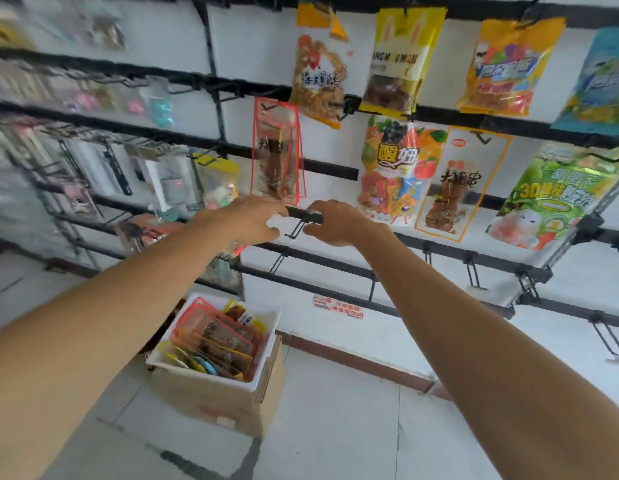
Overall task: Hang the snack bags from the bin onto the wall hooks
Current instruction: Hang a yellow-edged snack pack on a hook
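**Both hands at an empty hook.** The hands meet at a bare hook (296, 230) on the wall rail (446, 251), and neither carries a bag. The right hand (339, 223) pinches the hook's black bracket (302, 216) between thumb and fingers. The left hand (252, 220) curls at the bracket's other end, though blur leaves its grip uncertain. The probable purpose is to seat or shift the hook before loading it. Red-edged bags (276, 150) already hang at 12 o'clock from the hands. The remaining snack bags (214, 337) stand upright in the white bin (266, 362) at 6 o'clock, raised on a cardboard box (211, 400), presumably for easier reach.
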